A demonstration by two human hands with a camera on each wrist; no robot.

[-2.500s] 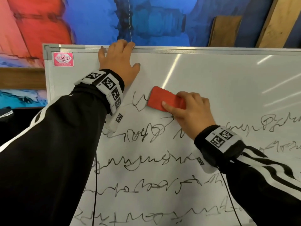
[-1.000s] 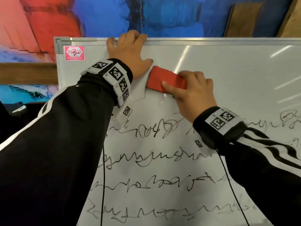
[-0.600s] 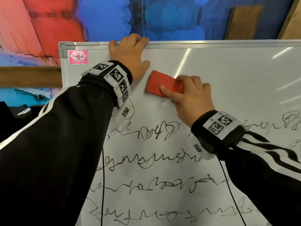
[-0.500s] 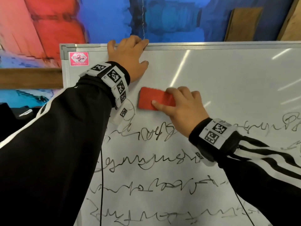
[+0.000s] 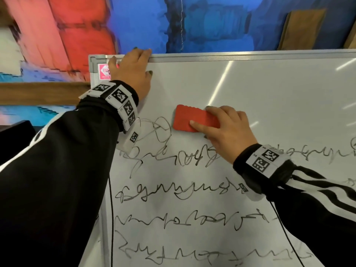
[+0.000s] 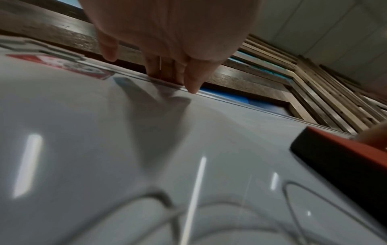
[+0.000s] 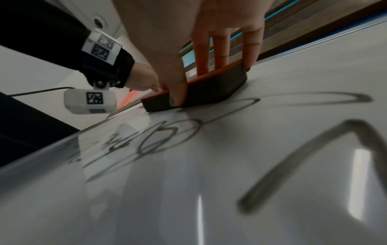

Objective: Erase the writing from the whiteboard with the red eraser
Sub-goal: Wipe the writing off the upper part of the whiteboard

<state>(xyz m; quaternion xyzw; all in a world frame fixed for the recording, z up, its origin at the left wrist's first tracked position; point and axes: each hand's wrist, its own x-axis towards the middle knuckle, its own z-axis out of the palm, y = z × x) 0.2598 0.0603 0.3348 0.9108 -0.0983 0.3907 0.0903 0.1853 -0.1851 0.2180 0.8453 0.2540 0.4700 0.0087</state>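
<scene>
The whiteboard [image 5: 269,97] fills the head view, its upper band wiped and several rows of black scribbled writing [image 5: 173,191] below. My right hand [image 5: 225,130] grips the red eraser [image 5: 194,118], thumb on its near edge and fingers over the far edge, pressing its dark felt [image 7: 209,89] flat on the board just right of a looped scribble [image 5: 159,130]. My left hand [image 5: 133,72] lies flat near the top left corner, fingers hooked over the metal top frame [image 6: 167,82]. The eraser [image 6: 345,152] shows at the right of the left wrist view.
A red label [image 5: 104,71] sits in the board's top left corner, partly under my left hand. Behind the board are a blurred red and blue wall and wooden boards [image 5: 302,27]. Thin black cables [image 5: 110,218] hang from both wrists across the board.
The right hand slid the eraser down and back to the right, away from the left hand. The left hand shifted left along the top frame, towards the corner label.
</scene>
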